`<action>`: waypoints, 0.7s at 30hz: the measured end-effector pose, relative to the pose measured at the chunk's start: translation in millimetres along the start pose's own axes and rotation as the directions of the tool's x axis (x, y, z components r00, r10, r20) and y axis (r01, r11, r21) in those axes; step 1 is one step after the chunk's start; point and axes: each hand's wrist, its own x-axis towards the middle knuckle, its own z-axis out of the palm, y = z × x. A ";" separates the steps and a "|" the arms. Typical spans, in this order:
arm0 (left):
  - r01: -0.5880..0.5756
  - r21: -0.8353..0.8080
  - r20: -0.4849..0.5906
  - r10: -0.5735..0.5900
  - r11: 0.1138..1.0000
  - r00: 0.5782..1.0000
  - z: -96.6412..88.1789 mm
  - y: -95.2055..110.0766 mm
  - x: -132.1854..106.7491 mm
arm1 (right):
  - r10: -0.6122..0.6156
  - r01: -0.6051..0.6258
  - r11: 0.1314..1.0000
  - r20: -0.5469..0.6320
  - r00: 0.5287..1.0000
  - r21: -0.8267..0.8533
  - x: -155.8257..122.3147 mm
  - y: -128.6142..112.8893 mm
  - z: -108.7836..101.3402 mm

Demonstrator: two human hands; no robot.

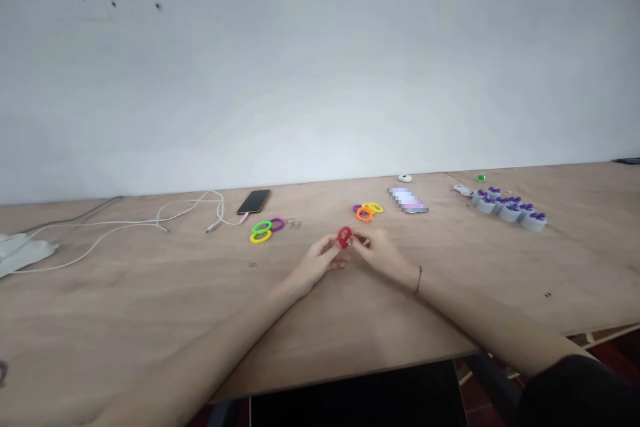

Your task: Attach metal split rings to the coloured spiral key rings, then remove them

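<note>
A red spiral coil wristband [344, 236] is held up just above the wooden table, between my two hands. My left hand [320, 259] pinches it from the left, thumb and fingers closed. From the right, my right hand [374, 246] grips its other edge with the fingertips; a small shiny bit shows there, too small to name. Beyond my hands lie orange, yellow and purple coil wristbands [365, 214]. Left of my left hand are green, yellow and purple coil wristbands [261, 237], with a few thin metal rings [294, 223] beside them.
A dark phone [254, 201] with a white charging cable [219, 213] lies at the back left. Another phone [407, 200] and a white oval object [405, 178] are behind my right hand. Several grey pieces with purple tops [511, 212] stand to the right. A wall rises behind the table.
</note>
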 end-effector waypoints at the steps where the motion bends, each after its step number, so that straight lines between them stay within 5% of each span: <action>1: 0.027 -0.025 -0.014 -0.028 0.999 1.000 -0.7 1.5 -0.1 | -0.017 0.016 0.998 -0.015 1.000 -0.056 -0.5 -0.3 -0.6; 5: 0.149 -0.133 0.005 -0.149 0.980 0.989 -4.1 6.5 -0.1 | -0.086 0.080 0.972 -0.020 0.996 -0.220 -1.8 1.3 -0.8; 12: 0.082 -0.021 0.031 -0.081 0.996 0.996 -1.1 4.5 -2.3 | -0.101 0.094 0.960 -0.015 0.995 -0.264 -2.2 4.5 2.3; 17: 0.079 -0.056 -0.043 -0.082 0.995 0.996 1.0 3.6 -0.2 | 0.080 -0.080 0.997 0.002 0.997 0.002 1.4 6.7 4.3; 21: 0.077 -0.082 -0.060 -0.082 0.994 0.995 1.9 4.1 0.6 | 0.299 -0.330 0.898 0.146 0.943 0.292 5.4 11.2 5.4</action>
